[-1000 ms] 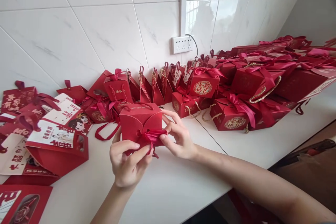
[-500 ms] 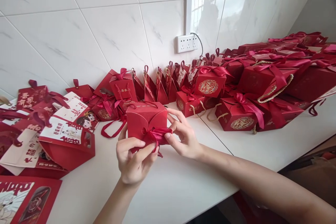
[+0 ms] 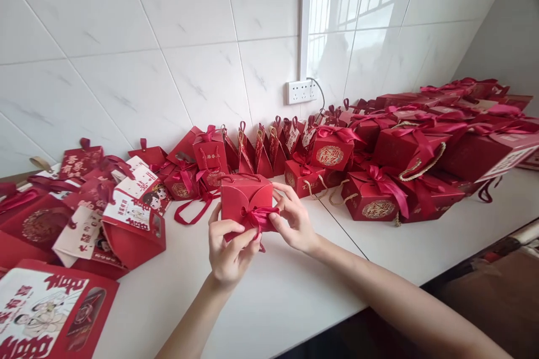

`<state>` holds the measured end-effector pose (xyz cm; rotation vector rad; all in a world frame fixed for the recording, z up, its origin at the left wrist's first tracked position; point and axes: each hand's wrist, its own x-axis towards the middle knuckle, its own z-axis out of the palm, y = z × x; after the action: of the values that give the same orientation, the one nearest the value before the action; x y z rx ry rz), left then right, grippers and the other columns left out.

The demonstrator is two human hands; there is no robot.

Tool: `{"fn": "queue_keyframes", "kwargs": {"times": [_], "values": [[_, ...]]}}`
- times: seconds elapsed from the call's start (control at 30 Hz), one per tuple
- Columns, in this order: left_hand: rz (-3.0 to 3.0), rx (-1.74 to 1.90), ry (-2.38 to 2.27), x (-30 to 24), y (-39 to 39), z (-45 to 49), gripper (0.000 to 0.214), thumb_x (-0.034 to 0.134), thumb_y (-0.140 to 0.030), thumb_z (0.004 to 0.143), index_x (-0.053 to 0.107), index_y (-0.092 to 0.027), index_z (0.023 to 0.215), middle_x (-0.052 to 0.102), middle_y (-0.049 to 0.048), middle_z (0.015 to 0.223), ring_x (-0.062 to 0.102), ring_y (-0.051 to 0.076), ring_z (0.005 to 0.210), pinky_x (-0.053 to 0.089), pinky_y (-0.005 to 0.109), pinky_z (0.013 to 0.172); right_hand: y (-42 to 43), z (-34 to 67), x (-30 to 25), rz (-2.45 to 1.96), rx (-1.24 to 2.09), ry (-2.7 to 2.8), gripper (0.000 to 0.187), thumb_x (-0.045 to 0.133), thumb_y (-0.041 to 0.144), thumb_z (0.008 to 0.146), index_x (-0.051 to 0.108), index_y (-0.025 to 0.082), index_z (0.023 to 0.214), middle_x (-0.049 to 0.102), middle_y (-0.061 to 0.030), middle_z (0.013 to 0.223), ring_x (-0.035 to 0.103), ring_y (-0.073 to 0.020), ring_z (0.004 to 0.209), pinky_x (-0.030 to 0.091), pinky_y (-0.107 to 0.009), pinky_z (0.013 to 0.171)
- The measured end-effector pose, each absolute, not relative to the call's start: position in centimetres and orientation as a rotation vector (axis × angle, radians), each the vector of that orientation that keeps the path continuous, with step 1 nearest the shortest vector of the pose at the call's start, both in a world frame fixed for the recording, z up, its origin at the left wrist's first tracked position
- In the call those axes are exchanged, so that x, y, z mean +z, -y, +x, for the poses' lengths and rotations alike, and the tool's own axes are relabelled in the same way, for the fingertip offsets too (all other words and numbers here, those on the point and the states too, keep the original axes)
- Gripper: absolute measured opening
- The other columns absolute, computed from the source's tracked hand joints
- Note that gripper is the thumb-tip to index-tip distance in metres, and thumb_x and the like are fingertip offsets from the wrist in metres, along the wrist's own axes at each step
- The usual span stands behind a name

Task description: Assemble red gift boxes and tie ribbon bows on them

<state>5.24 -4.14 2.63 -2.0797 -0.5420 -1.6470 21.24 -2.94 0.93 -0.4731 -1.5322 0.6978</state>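
Note:
A small red gift box [image 3: 236, 193], with curved top flaps and a twisted cord handle, is held over the white table in the middle of the view. A dark pink satin ribbon [image 3: 264, 216] is gathered in a bow at its front. My left hand [image 3: 229, 252] is closed at the box's lower left, its fingertips against the front and the ribbon's lower part. My right hand [image 3: 297, 221] pinches the ribbon's right end between thumb and finger, other fingers along the box's right side. The underside of the box is hidden by my hands.
Red boxes with bows [image 3: 381, 196] are piled along the right and back of the white table [image 3: 315, 269]. On the left lie printed boxes [image 3: 135, 235] and a large flat red box [image 3: 46, 314]. A power strip [image 3: 301, 91] is on the tiled wall.
The camera view has tilted up and shifted left, so everything appears lower and the left-side boxes show more. Both hands keep nearly the same hold on the box and ribbon.

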Motion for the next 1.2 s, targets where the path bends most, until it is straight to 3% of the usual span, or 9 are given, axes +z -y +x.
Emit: {"fn": "queue_keyframes", "kwargs": {"times": [0.3, 0.6, 0.83, 1.2], "values": [[-2.024, -1.719, 0.695, 6.1, 11.2, 10.0, 0.014, 0.066, -0.01, 0.076, 0.063, -0.019, 0.085, 0.046, 0.0013, 0.086, 0.053, 0.012, 0.078, 0.053, 0.042, 0.089, 11.8, 23.5, 3.8, -0.748, 0.631, 1.31, 0.028, 0.054, 0.034, 0.088, 0.048, 0.019, 0.066, 0.055, -0.0136, 0.123, 0.054, -0.0262, 0.118, 0.05, -0.04, 0.09], [-1.849, -1.79, 0.735, 7.5, 19.6, 13.1, 0.013, 0.069, -0.012, 0.073, 0.063, -0.018, 0.084, 0.048, -0.0001, 0.082, 0.052, 0.009, 0.069, 0.048, 0.047, 0.096, 20.2, 25.2, 5.2, -0.733, 0.638, 1.215, 0.023, 0.056, 0.027, 0.087, 0.049, 0.019, 0.066, 0.059, -0.0089, 0.121, 0.055, -0.0242, 0.116, 0.049, -0.035, 0.09], [-1.87, -1.746, 0.699, 8.8, 23.2, 13.6, 0.007, 0.065, -0.01, 0.076, 0.063, -0.016, 0.08, 0.047, -0.0008, 0.084, 0.05, 0.006, 0.067, 0.041, 0.044, 0.102, 23.0, 25.6, 5.6, -0.681, 0.644, 1.202, 0.021, 0.056, 0.025, 0.086, 0.052, 0.018, 0.066, 0.058, -0.0077, 0.121, 0.059, -0.0228, 0.108, 0.05, -0.033, 0.088], [-1.905, -1.746, 0.665, 8.9, 23.7, 14.1, 0.01, 0.065, -0.009, 0.076, 0.063, -0.017, 0.081, 0.048, -0.0012, 0.081, 0.049, 0.007, 0.065, 0.045, 0.039, 0.095, 23.8, 26.2, 5.9, -0.699, 0.56, 1.199, 0.021, 0.057, 0.026, 0.086, 0.054, 0.018, 0.066, 0.06, -0.0085, 0.118, 0.059, -0.0235, 0.11, 0.051, -0.032, 0.086]]}}
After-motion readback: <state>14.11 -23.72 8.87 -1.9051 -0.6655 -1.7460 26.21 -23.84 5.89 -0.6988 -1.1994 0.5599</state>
